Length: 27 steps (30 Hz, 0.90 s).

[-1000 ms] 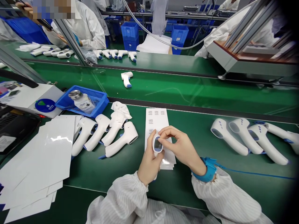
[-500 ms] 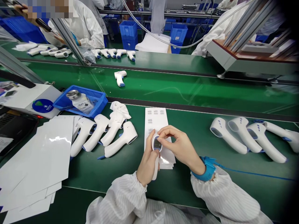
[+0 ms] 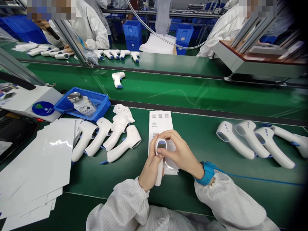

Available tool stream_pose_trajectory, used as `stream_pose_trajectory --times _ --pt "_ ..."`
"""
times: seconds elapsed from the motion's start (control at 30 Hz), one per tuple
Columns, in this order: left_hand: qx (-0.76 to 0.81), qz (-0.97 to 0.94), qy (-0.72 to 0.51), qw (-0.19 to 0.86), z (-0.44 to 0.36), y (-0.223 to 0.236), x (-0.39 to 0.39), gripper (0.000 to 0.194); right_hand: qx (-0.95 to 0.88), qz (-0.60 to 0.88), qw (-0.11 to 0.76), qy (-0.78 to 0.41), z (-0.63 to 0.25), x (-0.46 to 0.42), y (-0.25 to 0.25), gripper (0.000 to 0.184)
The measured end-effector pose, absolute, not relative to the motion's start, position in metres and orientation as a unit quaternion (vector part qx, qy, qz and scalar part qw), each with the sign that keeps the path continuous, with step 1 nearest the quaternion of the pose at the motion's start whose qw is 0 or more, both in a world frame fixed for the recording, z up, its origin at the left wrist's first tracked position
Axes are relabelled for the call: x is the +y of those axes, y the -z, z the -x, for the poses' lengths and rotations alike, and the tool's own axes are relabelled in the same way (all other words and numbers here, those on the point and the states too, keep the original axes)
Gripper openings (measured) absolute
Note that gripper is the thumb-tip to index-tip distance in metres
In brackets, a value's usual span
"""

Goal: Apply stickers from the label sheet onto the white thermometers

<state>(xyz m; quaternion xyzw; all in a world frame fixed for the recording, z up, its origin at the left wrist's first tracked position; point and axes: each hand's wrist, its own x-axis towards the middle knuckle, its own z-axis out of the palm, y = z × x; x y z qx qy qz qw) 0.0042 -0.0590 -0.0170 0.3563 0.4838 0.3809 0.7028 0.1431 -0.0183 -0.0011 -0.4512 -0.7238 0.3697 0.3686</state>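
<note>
A white infrared thermometer (image 3: 158,171) is upright between my hands, its small dark screen facing me. My left hand (image 3: 148,170) is closed around its handle and the side of its head. My right hand (image 3: 181,155) grips the head, with the thumb at the screen's lower edge and the fingers bent over the top. Beneath both hands lies a white label sheet (image 3: 154,120) with rows of small print. Several white thermometers (image 3: 125,144) rest to the left, one partly covered by a white cloth (image 3: 123,113). More thermometers (image 3: 237,141) lie at the right.
A blue tray (image 3: 106,106) holds a metal-capped bottle (image 3: 84,106). Glossy white sheets (image 3: 48,160) are piled at the left. One thermometer (image 3: 118,79) lies on the green conveyor belt (image 3: 173,85). A blue cord (image 3: 260,180) runs right from my wristband. Co-workers sit across the belt.
My right thumb has come down onto the lower screen edge, and my right fingers now curl over the thermometer's head. The thermometer on the belt has shifted left.
</note>
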Motion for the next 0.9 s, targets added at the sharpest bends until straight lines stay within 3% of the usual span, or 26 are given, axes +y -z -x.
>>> stream_pose_trajectory --times 0.1,0.2,0.3,0.4,0.47,0.63,0.77,0.9 --pt "0.482 -0.351 -0.38 0.707 -0.004 0.016 -0.06 0.064 -0.72 0.457 0.399 -0.337 -0.141 -0.011 0.004 0.005" --pt "0.472 -0.328 -0.385 0.722 -0.005 0.015 -0.061 0.063 -0.684 0.488 0.419 -0.345 -0.14 -0.008 0.003 0.012" --pt "0.455 -0.289 -0.468 0.701 -0.005 0.008 -0.058 0.063 -0.589 0.547 0.433 -0.408 -0.139 -0.022 -0.001 0.014" --pt "0.428 -0.252 -0.546 0.675 -0.005 -0.005 -0.048 0.067 -0.602 0.503 0.312 -0.536 -0.137 -0.04 -0.005 0.02" --pt "0.418 -0.262 -0.534 0.687 -0.005 -0.013 -0.039 0.071 -0.645 0.466 0.239 -0.556 -0.136 -0.034 -0.005 0.025" --pt "0.491 -0.367 -0.425 0.666 -0.008 -0.022 -0.033 0.072 -0.674 0.621 0.254 -0.31 -0.14 0.073 0.0 0.041" --pt "0.501 -0.421 -0.353 0.669 0.0 -0.021 -0.041 0.058 -0.675 0.644 0.276 -0.232 -0.161 0.137 0.0 0.065" --pt "0.533 -0.399 -0.363 0.652 0.02 -0.017 -0.042 0.04 -0.701 0.636 0.274 -0.171 -0.21 0.102 0.009 0.055"
